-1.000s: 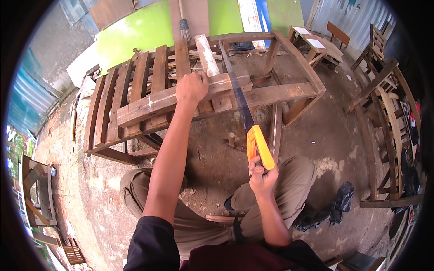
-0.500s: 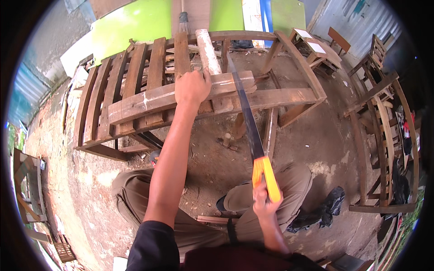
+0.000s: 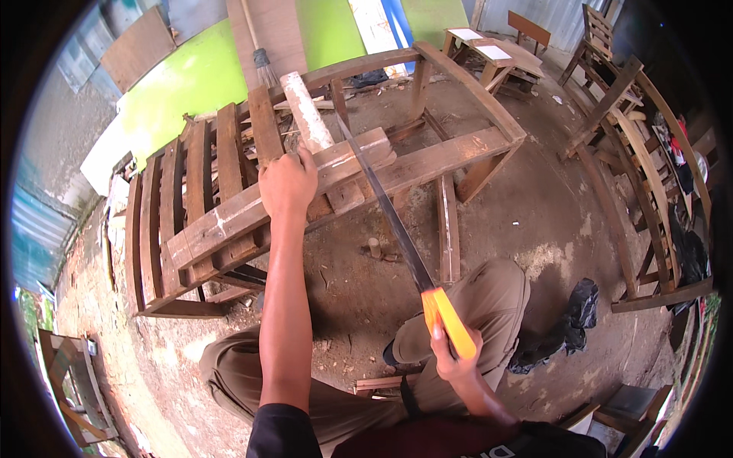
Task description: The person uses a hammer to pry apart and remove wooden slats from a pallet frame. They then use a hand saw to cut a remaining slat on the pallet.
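My left hand [image 3: 289,183] is closed over a loose wooden board [image 3: 229,217] that lies across a slatted wooden frame [image 3: 200,172], pressing it from above. In my right hand [image 3: 456,357] is the orange-yellow handle of a handsaw [image 3: 397,233]. The saw's dark blade slants away from me, up to the left, and crosses the board close to its right end. The tip reaches past the board's far edge. A white-stained plank [image 3: 307,114] lies on the frame just beyond my left hand.
A hammer [image 3: 376,249] lies on the dirt floor below the frame. Black plastic [image 3: 561,324] sits right of my knee. Another wooden frame [image 3: 637,191] stands at the right, small wooden furniture [image 3: 500,57] at the back. A broom [image 3: 263,65] leans against green panels [image 3: 183,80].
The whole view has turned and shifted, so the frame now sits lower left. The saw has been drawn back slightly toward me across the board. My left hand keeps its hold.
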